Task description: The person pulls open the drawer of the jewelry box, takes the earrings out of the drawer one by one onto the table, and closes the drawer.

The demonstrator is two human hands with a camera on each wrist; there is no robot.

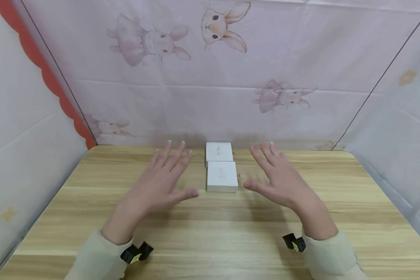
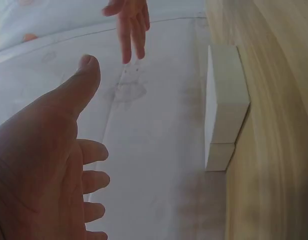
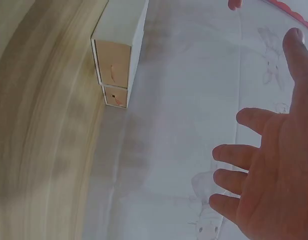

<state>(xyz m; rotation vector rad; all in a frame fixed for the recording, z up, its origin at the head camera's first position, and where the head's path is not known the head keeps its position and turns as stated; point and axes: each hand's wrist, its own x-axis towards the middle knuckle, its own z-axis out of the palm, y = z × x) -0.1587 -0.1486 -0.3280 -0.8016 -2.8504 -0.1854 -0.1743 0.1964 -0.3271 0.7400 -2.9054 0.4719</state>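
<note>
Two white boxes with small gold print lie one behind the other on the table: the front box (image 1: 222, 176) and the rear box (image 1: 219, 151). My left hand (image 1: 159, 184) hovers to their left with fingers spread, holding nothing. To their right my right hand (image 1: 283, 181) is held up the same way, empty, its thumb nearest the front box. In the right wrist view, the side of the front box (image 3: 113, 62) shows a tan drawer front with a small ribbon pull. Neither hand touches a box.
The wood-grain table (image 1: 210, 241) reaches back to a pink cloth wall (image 1: 196, 109) printed with rabbits. Pale cloth walls stand at left and right, the left one edged by a red scalloped border (image 1: 52, 83). A small black device (image 1: 137, 252) sits at each wrist.
</note>
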